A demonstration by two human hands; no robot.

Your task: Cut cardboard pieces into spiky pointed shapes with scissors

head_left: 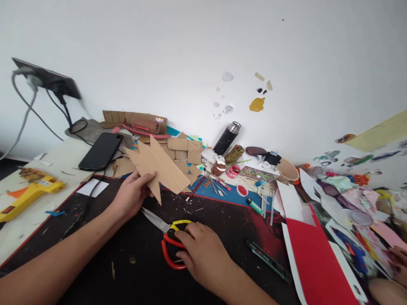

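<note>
My left hand [135, 192] pinches a piece of cut cardboard [162, 163] between thumb and fingers, above the dark mat. Several pointed, jagged ends show on the cardboard's left and lower sides, while its right end is straight. My right hand [200, 250] is closed at the red and yellow handles of a pair of scissors [162, 224]. The scissors lie low over the mat with the blades toward my left hand, just below the cardboard. Part of the handles is hidden under my right fingers.
A yellow glue gun [32, 195] and a black phone [101, 151] lie left. Behind are cardboard scraps [178, 146], a black flask [227, 138] and paint jars [219, 166]. A utility knife [269, 260] and red sheet [318, 258] lie right. Another person's hand [399, 262] shows at the right edge.
</note>
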